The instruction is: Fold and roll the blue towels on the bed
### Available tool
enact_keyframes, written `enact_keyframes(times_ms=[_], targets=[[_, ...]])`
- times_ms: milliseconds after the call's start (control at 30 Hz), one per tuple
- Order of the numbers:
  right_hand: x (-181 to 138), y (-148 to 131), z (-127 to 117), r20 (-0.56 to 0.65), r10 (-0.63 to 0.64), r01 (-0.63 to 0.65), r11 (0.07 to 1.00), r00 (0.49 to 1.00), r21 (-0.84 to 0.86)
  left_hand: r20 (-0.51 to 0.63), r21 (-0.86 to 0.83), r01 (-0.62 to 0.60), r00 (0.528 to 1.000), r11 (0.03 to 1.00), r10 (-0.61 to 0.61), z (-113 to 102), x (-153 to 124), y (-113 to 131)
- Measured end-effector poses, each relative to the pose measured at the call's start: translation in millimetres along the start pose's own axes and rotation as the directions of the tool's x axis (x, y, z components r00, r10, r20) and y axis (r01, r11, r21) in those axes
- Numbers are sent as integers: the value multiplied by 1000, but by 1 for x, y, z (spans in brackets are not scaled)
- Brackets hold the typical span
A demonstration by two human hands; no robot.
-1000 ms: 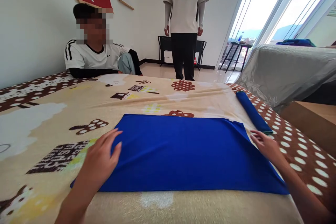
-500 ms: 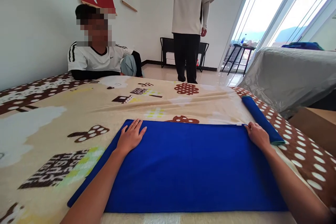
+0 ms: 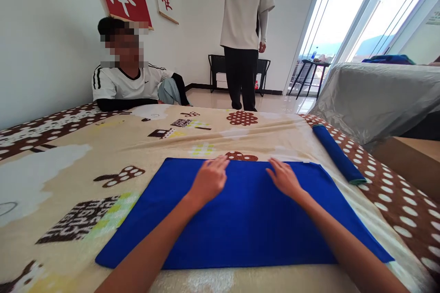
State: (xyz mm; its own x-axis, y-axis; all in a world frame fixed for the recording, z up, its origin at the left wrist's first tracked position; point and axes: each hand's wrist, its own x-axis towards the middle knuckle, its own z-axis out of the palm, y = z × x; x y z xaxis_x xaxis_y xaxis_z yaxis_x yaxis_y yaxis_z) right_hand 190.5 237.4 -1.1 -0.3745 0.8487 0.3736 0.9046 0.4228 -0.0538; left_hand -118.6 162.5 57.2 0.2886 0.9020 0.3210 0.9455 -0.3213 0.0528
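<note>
A blue towel-like cloth (image 3: pixel 240 224) lies spread flat as a wide rectangle in front of me, with a small white tag on its far edge at the right. My left hand (image 3: pixel 210 178) is over the far part of the cloth, left of its middle. Its fingers are stretched out and hold nothing. Farther right, my right hand (image 3: pixel 284 177) is at the same far edge, palm down, fingers extended and thumb apart. Whether either hand presses on the cloth or hovers just above it, I cannot tell.
Beneath is a cream patterned blanket (image 3: pixel 120 146) with a brown dotted border. A rolled blue cloth (image 3: pixel 338 153) lies to the right. One person (image 3: pixel 118 82) leans at the far left edge; another person (image 3: pixel 242 23) stands behind. A cardboard box (image 3: pixel 405 160) and a plastic-covered piece of furniture (image 3: pixel 360 96) are at right.
Both hands have left the far corners of the blue cloth and moved inward along its far edge. My right hand has let go of the corner. The view has shifted slightly.
</note>
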Motion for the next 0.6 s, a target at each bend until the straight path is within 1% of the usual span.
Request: enact_keyframes(times_ms=[33, 67, 100, 133, 167, 200, 233, 300, 367, 433, 467, 500, 533, 600], targets=[[5, -27, 8, 25, -69, 68, 997, 997, 44, 38, -19, -67, 997, 998, 68, 8, 11, 21], [10, -49, 14, 48, -123, 119, 990, 991, 81, 73, -36, -109, 991, 993, 112, 18, 21, 36], [13, -66, 20, 70, -162, 154, 982, 984, 112, 106, -51, -131, 985, 990, 135, 28, 28, 45], [15, -74, 24, 92, -190, 177, 975, 977, 136, 137, -61, -133, 981, 989, 141, 38, 33, 46], [15, -73, 26, 113, -204, 186, 970, 972, 154, 164, -68, -120, 978, 991, 129, 46, 35, 39], [14, -63, 25, 131, -202, 179, 970, 971, 166, 188, -68, -93, 977, 993, 104, 51, 32, 23], [10, -44, 23, 147, -180, 155, 973, 973, 169, 206, -63, -56, 976, 996, 68, 53, 26, 1], [-2, 11, 15, 170, -79, 53, 987, 982, 152, 221, -28, 58, 974, 998, -50, 50, 4, -56], [-18, 75, 6, 184, 69, -91, 990, 981, 111, 208, 27, 196, 958, 980, -198, 40, -21, -115], [-33, 130, 2, 200, 175, -193, 978, 964, 76, 177, 74, 299, 935, 951, -307, 32, -42, -160], [-39, 150, 2, 205, 214, -230, 971, 955, 59, 163, 90, 332, 925, 939, -343, 31, -50, -175], [-43, 164, 4, 208, 246, -260, 965, 947, 44, 151, 102, 355, 918, 929, -367, 30, -55, -186], [-45, 174, 7, 207, 272, -284, 958, 940, 29, 142, 111, 368, 913, 923, -381, 32, -58, -192], [-46, 181, 14, 194, 317, -323, 946, 928, 0, 127, 121, 378, 911, 918, -392, 35, -60, -195]])
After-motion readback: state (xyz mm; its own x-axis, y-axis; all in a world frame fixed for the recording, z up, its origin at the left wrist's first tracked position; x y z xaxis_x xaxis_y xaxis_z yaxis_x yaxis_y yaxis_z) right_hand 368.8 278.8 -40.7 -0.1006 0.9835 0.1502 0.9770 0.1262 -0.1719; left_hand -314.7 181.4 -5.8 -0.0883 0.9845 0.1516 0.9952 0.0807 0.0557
